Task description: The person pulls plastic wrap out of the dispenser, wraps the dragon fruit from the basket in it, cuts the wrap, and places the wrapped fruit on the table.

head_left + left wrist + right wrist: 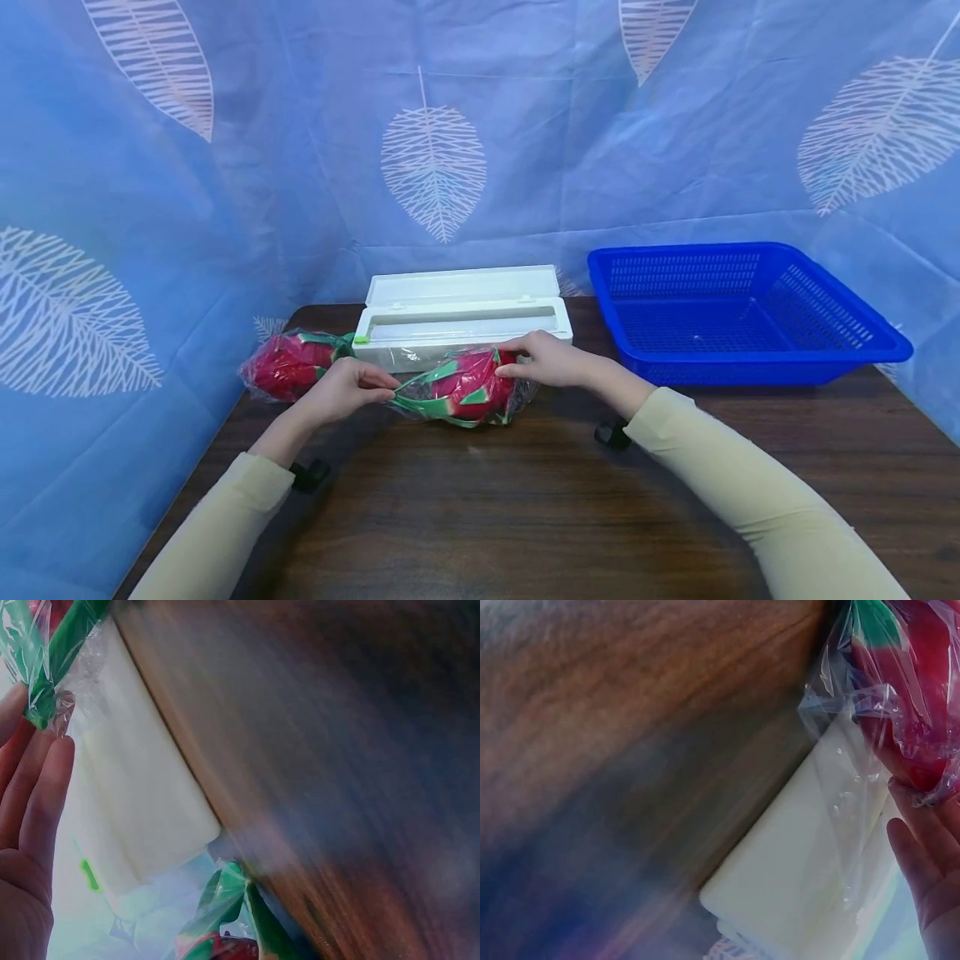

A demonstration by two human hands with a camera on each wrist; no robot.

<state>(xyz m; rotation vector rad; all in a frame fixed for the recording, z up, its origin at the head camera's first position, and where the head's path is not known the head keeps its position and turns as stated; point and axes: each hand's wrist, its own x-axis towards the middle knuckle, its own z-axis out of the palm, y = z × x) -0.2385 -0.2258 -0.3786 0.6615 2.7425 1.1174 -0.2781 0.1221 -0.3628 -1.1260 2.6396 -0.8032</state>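
A red dragon fruit [471,385] with green scales, wrapped in clear plastic film, is held between both hands in front of the white box. My left hand [343,390] pinches the green tip at its left end, film included. At the rounded right end, my right hand [551,358] grips the fruit with thumb and fingers. Loose film [859,817] hangs from that end in the right wrist view. Another film-wrapped dragon fruit [288,367] lies on the table just beyond my left hand, its green leaves toward the box.
Behind the held fruit stands a white cling film box [457,287], lid raised, with a roll [465,327] inside and a small green piece [362,339] at its left. A blue plastic basket [757,367] sits at the right on the dark wooden table [480,517]. A leaf-patterned blue cloth [525,167] hangs behind.
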